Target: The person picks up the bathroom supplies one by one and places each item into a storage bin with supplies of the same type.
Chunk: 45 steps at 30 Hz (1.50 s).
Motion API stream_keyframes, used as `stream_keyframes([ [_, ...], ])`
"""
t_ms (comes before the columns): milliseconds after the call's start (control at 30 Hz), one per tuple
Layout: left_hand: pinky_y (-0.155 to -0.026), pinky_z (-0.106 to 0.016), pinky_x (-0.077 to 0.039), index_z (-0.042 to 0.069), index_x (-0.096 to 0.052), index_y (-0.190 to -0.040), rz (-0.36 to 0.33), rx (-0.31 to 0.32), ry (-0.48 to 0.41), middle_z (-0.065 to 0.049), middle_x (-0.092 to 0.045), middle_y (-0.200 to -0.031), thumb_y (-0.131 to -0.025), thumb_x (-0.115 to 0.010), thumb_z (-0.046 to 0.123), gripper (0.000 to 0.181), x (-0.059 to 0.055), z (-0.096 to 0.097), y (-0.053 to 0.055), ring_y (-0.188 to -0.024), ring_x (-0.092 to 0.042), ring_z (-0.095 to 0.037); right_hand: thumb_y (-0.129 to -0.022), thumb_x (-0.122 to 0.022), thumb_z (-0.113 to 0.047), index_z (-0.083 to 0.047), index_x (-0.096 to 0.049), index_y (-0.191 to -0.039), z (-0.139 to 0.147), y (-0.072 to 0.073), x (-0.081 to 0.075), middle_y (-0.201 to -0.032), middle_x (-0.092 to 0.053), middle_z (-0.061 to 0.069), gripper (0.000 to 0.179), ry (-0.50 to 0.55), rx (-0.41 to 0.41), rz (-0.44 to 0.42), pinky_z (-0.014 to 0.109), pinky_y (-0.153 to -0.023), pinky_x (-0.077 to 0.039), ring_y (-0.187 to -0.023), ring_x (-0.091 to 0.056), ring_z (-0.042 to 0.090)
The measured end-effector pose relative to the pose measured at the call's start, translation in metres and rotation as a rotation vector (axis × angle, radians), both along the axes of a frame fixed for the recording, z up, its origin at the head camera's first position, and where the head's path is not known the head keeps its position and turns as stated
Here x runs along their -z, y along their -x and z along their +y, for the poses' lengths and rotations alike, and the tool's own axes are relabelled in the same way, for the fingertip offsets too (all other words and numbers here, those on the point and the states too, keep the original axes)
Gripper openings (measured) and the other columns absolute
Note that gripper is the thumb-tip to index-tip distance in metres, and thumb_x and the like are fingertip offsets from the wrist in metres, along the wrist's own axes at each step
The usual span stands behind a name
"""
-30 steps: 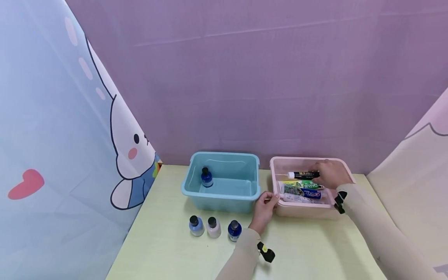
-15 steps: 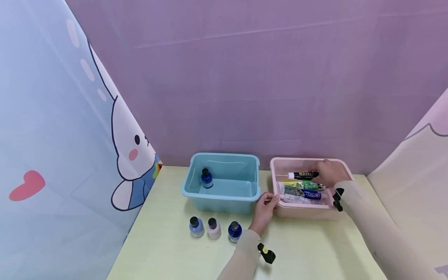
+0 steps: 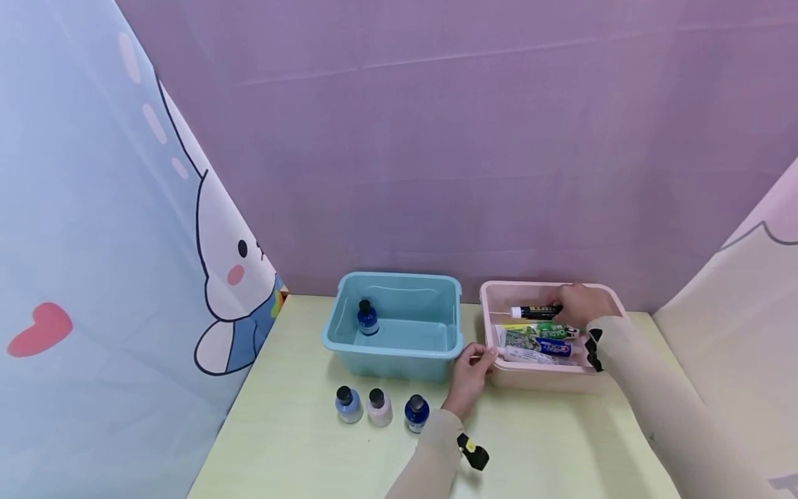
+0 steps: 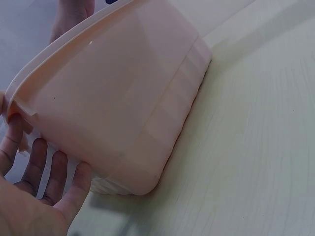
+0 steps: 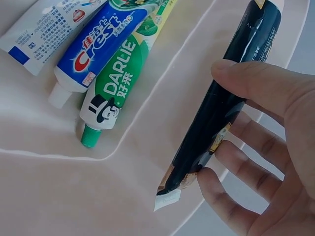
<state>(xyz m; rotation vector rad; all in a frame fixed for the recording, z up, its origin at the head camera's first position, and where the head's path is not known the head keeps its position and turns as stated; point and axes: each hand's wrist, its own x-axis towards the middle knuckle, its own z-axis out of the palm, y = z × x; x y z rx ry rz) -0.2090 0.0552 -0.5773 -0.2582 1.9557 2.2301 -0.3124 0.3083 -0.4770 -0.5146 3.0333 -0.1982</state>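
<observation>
- Right grip [image 3: 582,305] pinches the black toothpaste tube [image 3: 539,312], which reaches toward head-view nine o'clock, along the twelve-o'clock side of the pink bin [image 3: 542,378].
- Left grip [image 3: 469,378] holds the bin's eight-o'clock corner.

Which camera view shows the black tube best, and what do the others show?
The right wrist view: the black tube, in the right hand, appears largest, mostly uncovered. The head view shows it small, white cap clear, its other end behind the hand. In the left wrist view I cannot make it out.
</observation>
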Motion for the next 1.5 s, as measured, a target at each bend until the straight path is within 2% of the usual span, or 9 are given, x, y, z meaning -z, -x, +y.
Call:
stream_keyframes([
  [267,-0.094,-0.042,-0.058,0.017,-0.065,-0.101,-0.002,0.009,0.002,0.001,-0.064,-0.105,-0.099,-0.068,0.033,0.016,0.0,0.0,-0.001,-0.095,-0.059,-0.015,-0.078,-0.084,-0.017,-0.021,-0.079,-0.1,0.001,0.003,0.004,-0.092,-0.077,0.002,0.023,-0.017,-0.011,0.005,0.042,-0.06,-0.054,-0.077,-0.067,0.017],
  [400,-0.094,-0.041,-0.058,0.016,-0.065,-0.101,0.003,0.015,-0.002,0.001,-0.063,-0.104,-0.099,-0.067,0.031,0.015,0.0,0.001,-0.001,-0.095,-0.059,-0.015,-0.087,-0.072,-0.01,-0.017,-0.079,-0.093,0.001,0.004,0.002,-0.088,-0.076,0.003,0.012,0.001,-0.029,0.028,0.043,-0.059,-0.055,-0.074,-0.067,0.019],
  [500,-0.094,-0.042,-0.058,0.015,-0.065,-0.101,0.009,0.011,-0.018,0.0,-0.063,-0.103,-0.099,-0.068,0.03,0.016,0.0,0.002,-0.001,-0.095,-0.059,-0.015,-0.092,-0.062,-0.005,-0.015,-0.079,-0.094,0.001,0.006,-0.001,-0.09,-0.077,0.006,0.02,0.021,-0.029,0.069,0.045,-0.061,-0.057,-0.075,-0.069,0.022],
  [600,-0.095,-0.042,-0.058,0.014,-0.065,-0.101,0.013,0.005,-0.022,0.0,-0.063,-0.104,-0.098,-0.069,0.03,0.017,0.001,0.003,0.001,-0.096,-0.059,-0.015,-0.093,-0.062,-0.004,-0.013,-0.08,-0.1,-0.001,0.006,-0.002,-0.097,-0.078,0.01,0.021,0.042,-0.027,0.082,0.048,-0.066,-0.06,-0.08,-0.072,0.028],
  [767,-0.095,-0.041,-0.057,0.015,-0.065,-0.101,0.005,0.01,-0.017,0.0,-0.062,-0.105,-0.097,-0.07,0.032,0.018,0.004,0.003,0.004,-0.097,-0.059,-0.015,-0.094,-0.065,-0.007,-0.01,-0.079,-0.109,-0.002,0.002,-0.006,-0.105,-0.078,0.012,0.02,0.084,0.012,0.012,0.051,-0.074,-0.06,-0.094,-0.073,0.035],
  [967,-0.096,-0.042,-0.057,0.015,-0.065,-0.101,0.005,0.009,-0.011,0.0,-0.061,-0.107,-0.096,-0.071,0.033,0.02,0.007,0.004,0.007,-0.097,-0.058,-0.016,-0.095,-0.066,-0.012,-0.008,-0.078,-0.11,-0.001,0.0,-0.005,-0.109,-0.077,0.014,0.019,0.109,0.033,-0.033,0.056,-0.082,-0.058,-0.099,-0.071,0.037],
  [1167,-0.096,-0.042,-0.057,0.015,-0.065,-0.101,0.005,0.009,-0.001,0.0,-0.061,-0.108,-0.096,-0.071,0.034,0.021,0.004,0.004,0.005,-0.098,-0.058,-0.015,-0.094,-0.065,-0.012,-0.007,-0.077,-0.106,0.0,-0.007,-0.013,-0.105,-0.075,0.014,0.018,0.151,0.054,-0.041,0.057,-0.084,-0.056,-0.096,-0.07,0.034],
  [1333,-0.096,-0.043,-0.057,0.016,-0.065,-0.101,0.007,0.015,0.0,0.001,-0.061,-0.108,-0.097,-0.07,0.035,0.02,0.0,0.003,0.001,-0.097,-0.058,-0.015,-0.095,-0.064,-0.015,-0.007,-0.077,-0.102,-0.001,-0.016,-0.02,-0.101,-0.074,0.014,0.016,0.186,0.058,-0.024,0.054,-0.079,-0.055,-0.088,-0.068,0.029],
  [1500,-0.097,-0.046,-0.056,0.016,-0.065,-0.103,0.027,0.036,0.001,0.001,-0.06,-0.11,-0.1,-0.066,0.036,0.021,-0.006,0.002,-0.004,-0.098,-0.058,-0.015,-0.095,-0.066,-0.021,-0.013,-0.078,-0.099,-0.002,-0.025,-0.019,-0.094,-0.075,0.005,0.015,0.175,0.05,0.054,0.05,-0.077,-0.055,-0.08,-0.067,0.02],
])
